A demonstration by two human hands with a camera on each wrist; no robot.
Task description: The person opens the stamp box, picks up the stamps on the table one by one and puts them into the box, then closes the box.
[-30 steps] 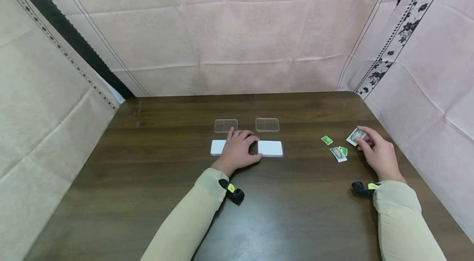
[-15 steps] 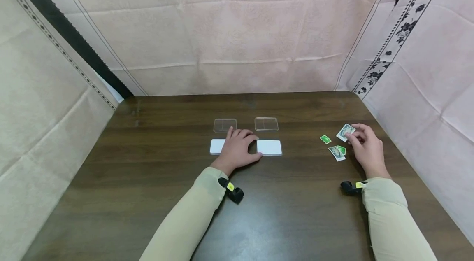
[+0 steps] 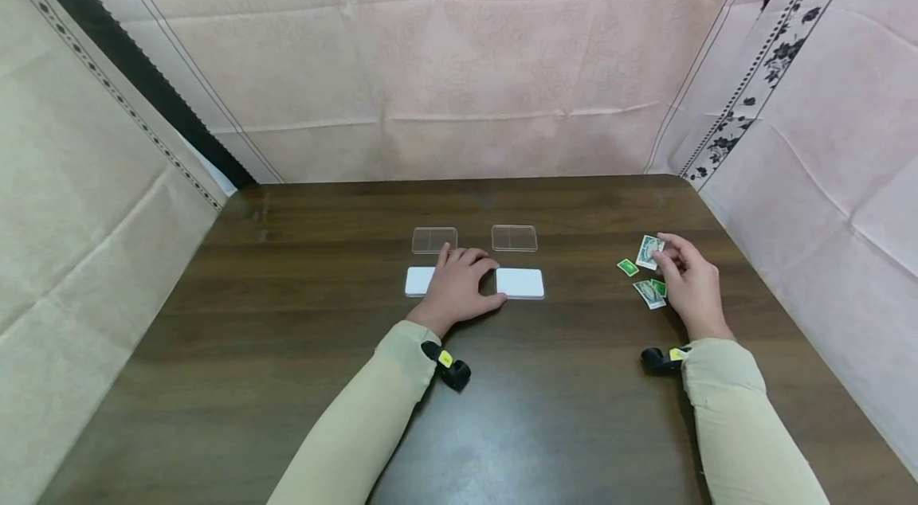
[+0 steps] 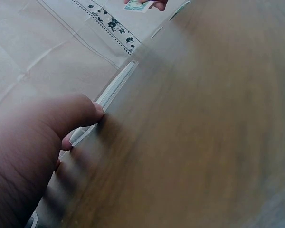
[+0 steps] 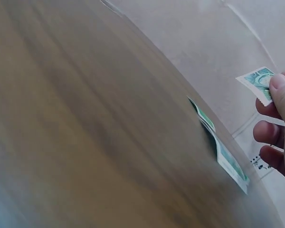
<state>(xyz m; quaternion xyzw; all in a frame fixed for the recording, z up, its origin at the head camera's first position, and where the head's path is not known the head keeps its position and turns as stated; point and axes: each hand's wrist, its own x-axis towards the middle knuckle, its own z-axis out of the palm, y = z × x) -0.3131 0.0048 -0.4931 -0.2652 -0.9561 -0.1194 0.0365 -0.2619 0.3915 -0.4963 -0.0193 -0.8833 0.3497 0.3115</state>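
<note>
My right hand (image 3: 692, 282) pinches a green-and-white postage stamp (image 3: 649, 252) between thumb and fingers, raised off the table; its toothed edge shows in the right wrist view. Just left of that hand lie a small green stamp (image 3: 627, 268) and a larger stamp (image 3: 649, 295) overlapping another green stamp (image 3: 659, 287). My left hand (image 3: 460, 287) holds the left end of a shallow clear case with a white face (image 3: 520, 283), thumb at its near corner and index finger at its far corner. A similar white case (image 3: 417, 280) is partly hidden by that hand.
Behind the white cases lie two clear plastic lids or trays (image 3: 434, 240), the left one partly covered by fingertips. The brown wooden table (image 3: 545, 409) meets pale cloth hangings (image 3: 459, 91) at the back and both sides.
The right hand has moved left with the stamp, which now sits above the stamps on the table and has turned more upright. The left hand stays in place at the case.
</note>
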